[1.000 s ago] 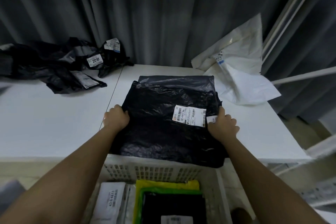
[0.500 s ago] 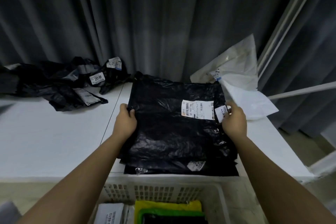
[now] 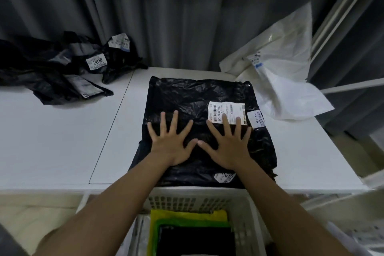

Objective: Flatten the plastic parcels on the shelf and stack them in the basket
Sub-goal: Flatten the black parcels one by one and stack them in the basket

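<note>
**Flat-handed on the black parcel**

Now both hands lie open, fingers spread and straight, pressing down on the black parcel (image 3: pixel 199 97). Neither grip closes on anything: the left hand (image 3: pixel 170 141) sits palm-down on the parcel's left half, the right hand (image 3: pixel 228 143) on its right half, and the two thumbs nearly meet at the middle. Two fingertips (image 3: pixel 224 116) of the right hand overlap the lower edge of the white shipping label (image 3: pixel 226 110) stuck near the parcel's upper right; a smaller white sticker (image 3: pixel 256 119) sits just beside that label at the parcel's right edge.

The parcel lies flat on the white shelf (image 3: pixel 58 135), its near edge reaching the shelf's front lip, where another label (image 3: pixel 223 176) shows near the right forearm. Directly below that lip stands the white perforated basket (image 3: pixel 199 201), holding a stack with yellow, green and black layers (image 3: pixel 187 222) visible.

Further out, a crumpled heap of black parcels (image 3: pixel 52 75) with white labels rests on the shelf's far left, well apart from the hands. A white plastic parcel (image 3: pixel 286 81) leans against the grey curtain (image 3: pixel 176 10) at the far right, close to the black parcel's upper right corner.
</note>
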A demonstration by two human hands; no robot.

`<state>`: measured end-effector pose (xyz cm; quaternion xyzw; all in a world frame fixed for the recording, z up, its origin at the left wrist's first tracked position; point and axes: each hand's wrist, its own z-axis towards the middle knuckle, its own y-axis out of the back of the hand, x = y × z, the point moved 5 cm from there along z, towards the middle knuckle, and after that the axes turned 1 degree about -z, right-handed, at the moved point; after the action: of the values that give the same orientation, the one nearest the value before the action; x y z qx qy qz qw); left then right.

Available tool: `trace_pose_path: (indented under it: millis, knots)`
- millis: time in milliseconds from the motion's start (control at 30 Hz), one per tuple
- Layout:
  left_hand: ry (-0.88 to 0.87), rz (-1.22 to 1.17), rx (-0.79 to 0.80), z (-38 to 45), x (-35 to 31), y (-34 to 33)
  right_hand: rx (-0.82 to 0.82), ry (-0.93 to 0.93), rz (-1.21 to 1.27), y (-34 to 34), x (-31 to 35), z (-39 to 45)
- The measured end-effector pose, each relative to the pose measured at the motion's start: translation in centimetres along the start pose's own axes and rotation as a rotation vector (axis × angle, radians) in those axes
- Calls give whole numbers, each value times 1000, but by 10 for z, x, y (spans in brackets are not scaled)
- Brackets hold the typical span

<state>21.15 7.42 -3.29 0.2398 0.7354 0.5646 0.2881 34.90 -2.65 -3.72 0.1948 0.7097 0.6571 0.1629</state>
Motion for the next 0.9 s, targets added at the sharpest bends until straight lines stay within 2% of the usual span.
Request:
trace_pose_path:
  millis: [67,333,633,800,900]
  knots:
    - [28,18,24,2,13,-14,56,-42,29,-13,-8,-1]
    - [18,41,-80,0,20,-32,72,-59,86,-27,-9,-5]
    - [20,47,-39,-1,19,-29,83,-62,76,-26,-9,-3]
    - [22,100,35,-2,15,-26,86,-64,59,-28,-9,-7]
    - [-53,206,-65,11,8,-1,97,-66,62,-24,-9,-4]
